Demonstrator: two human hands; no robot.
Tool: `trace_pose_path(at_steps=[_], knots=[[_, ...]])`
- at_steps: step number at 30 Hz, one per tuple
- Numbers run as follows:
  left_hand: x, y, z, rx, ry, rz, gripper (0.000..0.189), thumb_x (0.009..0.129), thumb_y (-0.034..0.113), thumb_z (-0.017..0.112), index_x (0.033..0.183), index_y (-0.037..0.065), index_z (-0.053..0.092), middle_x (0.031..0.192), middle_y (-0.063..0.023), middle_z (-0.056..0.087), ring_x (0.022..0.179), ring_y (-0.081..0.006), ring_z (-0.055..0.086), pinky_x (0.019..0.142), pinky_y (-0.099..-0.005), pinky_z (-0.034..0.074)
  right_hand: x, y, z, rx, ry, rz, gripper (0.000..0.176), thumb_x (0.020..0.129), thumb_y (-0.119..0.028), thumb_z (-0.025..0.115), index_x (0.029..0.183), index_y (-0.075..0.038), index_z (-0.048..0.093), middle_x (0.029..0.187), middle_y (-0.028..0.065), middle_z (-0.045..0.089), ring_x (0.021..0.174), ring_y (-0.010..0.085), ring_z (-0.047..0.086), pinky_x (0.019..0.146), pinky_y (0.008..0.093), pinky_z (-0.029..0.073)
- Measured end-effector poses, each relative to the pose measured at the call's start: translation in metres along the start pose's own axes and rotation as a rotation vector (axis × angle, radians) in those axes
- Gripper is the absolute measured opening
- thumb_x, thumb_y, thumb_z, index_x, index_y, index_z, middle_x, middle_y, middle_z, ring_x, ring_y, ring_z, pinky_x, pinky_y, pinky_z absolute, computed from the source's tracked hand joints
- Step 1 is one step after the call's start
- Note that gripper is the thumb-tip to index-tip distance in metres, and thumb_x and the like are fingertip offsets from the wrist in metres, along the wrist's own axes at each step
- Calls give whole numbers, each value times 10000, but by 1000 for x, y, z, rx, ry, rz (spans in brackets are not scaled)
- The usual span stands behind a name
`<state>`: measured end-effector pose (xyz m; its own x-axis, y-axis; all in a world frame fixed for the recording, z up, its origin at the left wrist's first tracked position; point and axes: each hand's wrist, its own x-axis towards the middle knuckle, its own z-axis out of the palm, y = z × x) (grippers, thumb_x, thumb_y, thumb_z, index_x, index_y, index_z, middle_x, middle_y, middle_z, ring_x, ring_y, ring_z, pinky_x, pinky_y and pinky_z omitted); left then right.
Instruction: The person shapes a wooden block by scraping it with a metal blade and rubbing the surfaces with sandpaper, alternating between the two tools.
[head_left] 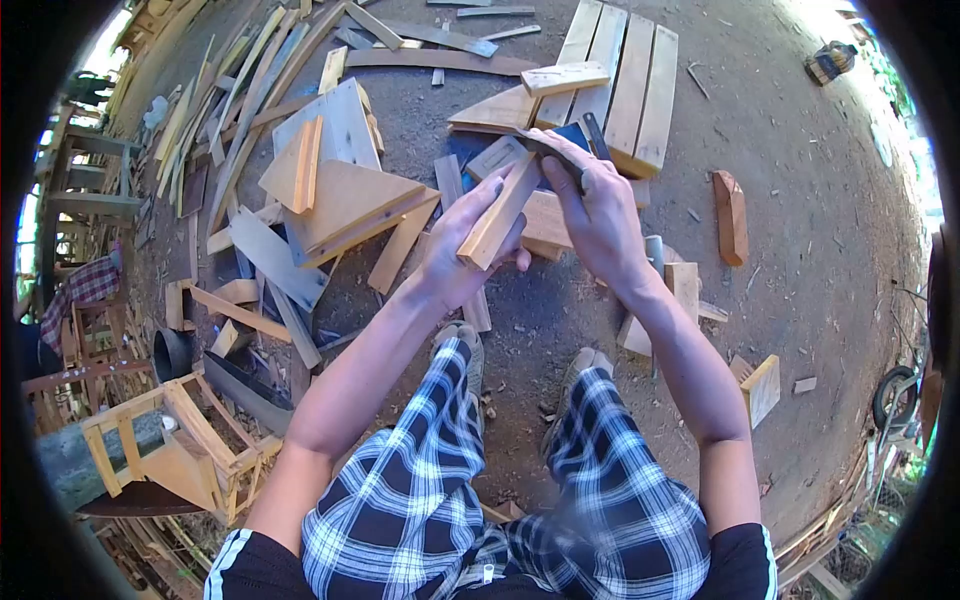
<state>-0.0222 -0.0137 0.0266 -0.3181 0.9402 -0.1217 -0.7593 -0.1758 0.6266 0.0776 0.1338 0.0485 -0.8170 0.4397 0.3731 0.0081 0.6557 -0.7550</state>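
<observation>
A short wooden block (pixel 500 215) is gripped in my left hand (pixel 455 245), tilted with its near end towards me. My right hand (pixel 600 215) is closed round a dark, flat, curved piece (pixel 555 150), whose left end lies at the block's far end. What this dark piece is, I cannot make out. Just beyond the hands, a slatted wooden panel (pixel 630 85) lies on the ground with a small board (pixel 565 77) across its near left part. A dark-handled tool (pixel 596 135) rests at the panel's near edge.
Plywood offcuts (pixel 365 205) and boards are piled to the left, with long thin strips (pixel 250 100) farther back. A reddish block (pixel 730 218) lies at the right. A hammer (pixel 654 255) stands near wood pieces right of my feet. A wooden frame (pixel 180 440) is at lower left.
</observation>
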Motion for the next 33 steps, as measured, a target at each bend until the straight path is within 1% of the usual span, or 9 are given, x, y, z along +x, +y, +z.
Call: trace_pose_path(at_steps=[3, 8, 17, 19, 21, 25, 29, 31, 33], knots=[[3, 4, 2, 91, 55, 34, 424, 1054, 344, 323, 1371, 75, 401, 668, -5, 465, 421, -114, 461, 599, -352, 572, 7, -16, -23, 180, -78, 441, 319, 988, -187, 520, 1246, -13, 594, 1146, 194, 661, 1079, 273, 638, 928, 371, 469], [5, 3, 15, 57, 135, -21, 437, 1046, 353, 355, 1391, 85, 380, 687, -5, 474, 564, -91, 510, 524, -287, 512, 3, -3, -16, 8, 109, -117, 314, 972, -120, 537, 1269, -39, 596, 1256, 167, 623, 1225, 278, 562, 986, 398, 437], [12, -10, -6, 170, 412, 100, 410, 1047, 354, 351, 1323, 72, 463, 860, -19, 595, 666, -99, 580, 628, -309, 550, -35, -24, 21, -109, -59, -328, 482, 798, 7, 580, 1278, -37, 581, 1275, 171, 611, 1253, 298, 545, 972, 395, 436], [9, -5, -29, -42, -309, 16, 424, 1043, 333, 359, 1354, 57, 439, 1028, -35, 606, 898, -98, 624, 757, -302, 564, -16, 4, 14, -40, 29, -299, 448, 818, -1, 574, 1264, -31, 588, 1259, 179, 617, 1235, 278, 560, 967, 395, 440], [15, -7, -25, -149, -465, 32, 415, 1044, 306, 352, 1358, 50, 441, 1089, -50, 607, 1011, -102, 605, 833, -296, 548, -7, 10, 9, -87, 81, -114, 438, 818, 12, 552, 1252, -36, 593, 1251, 185, 620, 1209, 285, 578, 919, 416, 469], [19, -1, -13, 332, 234, 105, 434, 1037, 298, 341, 1397, 69, 420, 1190, -40, 573, 1056, -102, 588, 901, -274, 510, -39, -32, 18, -110, -82, -370, 469, 775, 29, 569, 1234, -61, 605, 1226, 181, 636, 1192, 300, 591, 906, 421, 485], [12, -4, -9, 152, 111, -19, 402, 1036, 339, 344, 1299, 64, 475, 936, -92, 648, 714, -173, 652, 568, -342, 560, -9, 10, 10, -117, 79, -223, 429, 786, 21, 583, 1212, -32, 605, 1220, 175, 638, 1226, 289, 567, 949, 412, 452], [16, 2, -11, 72, -32, -47, 419, 1038, 330, 346, 1340, 59, 452, 1026, -93, 636, 855, -173, 657, 702, -345, 573, -9, 7, 11, -93, 84, -256, 425, 791, 11, 565, 1213, -27, 605, 1234, 184, 630, 1227, 296, 565, 939, 401, 456], [14, -3, 11, 98, 256, 109, 435, 1044, 318, 343, 1384, 60, 427, 1150, -98, 606, 1035, -169, 622, 879, -354, 537, -32, -15, 23, -140, 33, -360, 433, 788, 5, 551, 1217, -32, 602, 1224, 168, 638, 1214, 284, 576, 911, 390, 463]])
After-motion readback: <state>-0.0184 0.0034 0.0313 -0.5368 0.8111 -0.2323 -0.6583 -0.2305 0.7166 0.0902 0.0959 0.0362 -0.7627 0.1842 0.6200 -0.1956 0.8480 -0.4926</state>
